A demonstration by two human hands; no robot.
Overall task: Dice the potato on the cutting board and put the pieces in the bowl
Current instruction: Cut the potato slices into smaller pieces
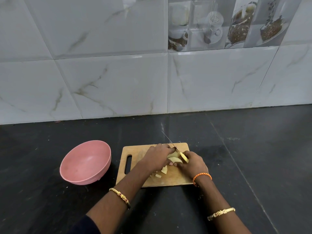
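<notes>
Partway through dicing: a few cut pieces (164, 170) lay on the cutting board (135, 154), none yet in the pink bowl (85, 163) beside it on the counter (253, 157). Most of the potato (174, 157) remained whole-ish. Left hand (156, 156) curled over the potato, steadying it. Right hand (192, 163) gripped the knife (184, 157), blade angled across the potato.

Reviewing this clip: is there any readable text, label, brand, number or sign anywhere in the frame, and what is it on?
No legible text anywhere.
Picture tile on the wall: shows cups and desserts; a small emblem on a cup is too blurred to read.
Pink bowl, cutting board, knife, bangles: no markings visible.
</notes>
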